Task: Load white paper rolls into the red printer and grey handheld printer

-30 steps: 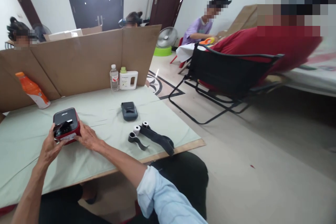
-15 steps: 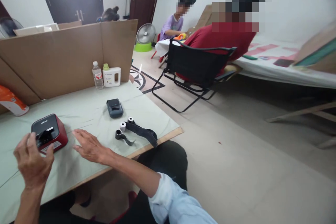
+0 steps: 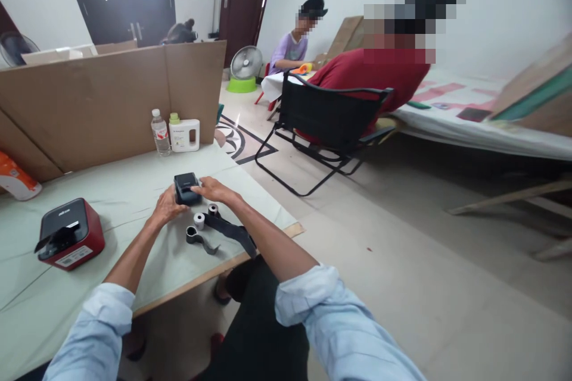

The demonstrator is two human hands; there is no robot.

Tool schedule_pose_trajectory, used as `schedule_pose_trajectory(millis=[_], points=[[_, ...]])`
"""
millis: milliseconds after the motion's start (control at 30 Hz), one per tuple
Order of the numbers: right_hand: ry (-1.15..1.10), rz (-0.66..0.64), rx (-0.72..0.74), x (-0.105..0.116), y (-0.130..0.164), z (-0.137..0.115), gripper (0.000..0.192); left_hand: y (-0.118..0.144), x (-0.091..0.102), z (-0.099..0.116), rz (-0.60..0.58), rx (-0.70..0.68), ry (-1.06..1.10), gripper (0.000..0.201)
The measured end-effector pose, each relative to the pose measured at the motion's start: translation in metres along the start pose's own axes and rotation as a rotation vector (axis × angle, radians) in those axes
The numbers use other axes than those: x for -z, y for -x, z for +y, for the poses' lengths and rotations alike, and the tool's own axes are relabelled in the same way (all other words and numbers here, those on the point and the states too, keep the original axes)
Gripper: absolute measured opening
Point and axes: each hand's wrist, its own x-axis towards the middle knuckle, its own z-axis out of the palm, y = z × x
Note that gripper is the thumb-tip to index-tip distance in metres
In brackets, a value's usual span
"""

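A small dark grey portable printer lies on the pale green tabletop between my two hands. My left hand presses along its left side and near edge, fingers partly hidden behind it. From the right, my right hand grips the other side, its thumb reaching over the near right corner. Just in front are a white-cored roll, a dark roll and a loose black strip. A curled black roll trails a short tail. Farther left stands a red and black printer, its front flap raised.
A cardboard screen closes off the table's back. Before it stand a water bottle and a white jug; an orange bottle is at far left. Beyond the table's right edge, a person in red sits in a black folding chair.
Both hands have moved right, from beside the red and black printer to the small dark one, and now hold its sides. The red printer's flap now shows raised.
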Motion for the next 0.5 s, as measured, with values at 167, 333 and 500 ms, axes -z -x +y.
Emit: schedule_pose_trajectory(millis=[167,333,500], points=[[0.025,-0.052,-0.030,-0.010,-0.001,-0.012,0.038,-0.010,-0.013,0.008,0.089,0.067,0.018,0.067],[0.047,-0.039,0.017,-0.011,0.008,-0.042,0.043,0.007,0.003,-0.004,0.182,0.061,0.012,0.058],[0.012,-0.074,0.178,-0.029,0.025,-0.081,0.039,0.057,0.038,-0.032,0.295,0.045,-0.040,0.059]])
